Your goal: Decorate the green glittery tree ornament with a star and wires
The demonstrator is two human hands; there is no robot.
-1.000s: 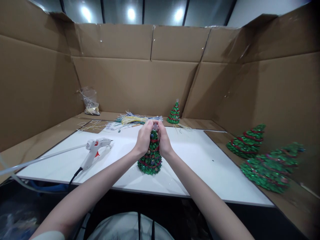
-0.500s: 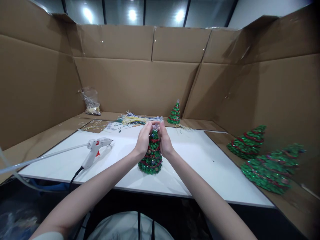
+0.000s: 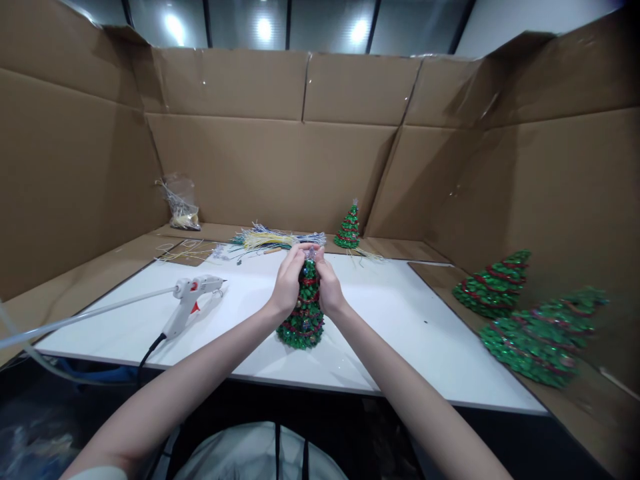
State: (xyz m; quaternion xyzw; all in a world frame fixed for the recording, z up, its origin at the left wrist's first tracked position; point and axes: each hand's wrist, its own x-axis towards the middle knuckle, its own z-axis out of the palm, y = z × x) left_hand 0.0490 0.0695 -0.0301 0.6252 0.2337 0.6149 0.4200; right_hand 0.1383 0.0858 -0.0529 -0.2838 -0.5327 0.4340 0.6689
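A small green Christmas tree with red garland and little baubles stands upright on the white board in front of me. My left hand wraps the left side of its upper part, fingers reaching to the tip. From the right, my right hand closes round the same part, its thumb and fingers bent in at the top. Between the fingertips shows a clear, shiny topper, partly hidden by them.
A white glue gun with a long glue stick rests at left, its cord trailing off the edge. Behind lie bundled wires and a plastic bag. Another tree stands at the back; two more are at right. Cardboard walls enclose the board.
My right hand's fingers have bent and come slightly lower, closer in around the topper. My left fingers have shifted a little over the tip. The tree has stayed in place.
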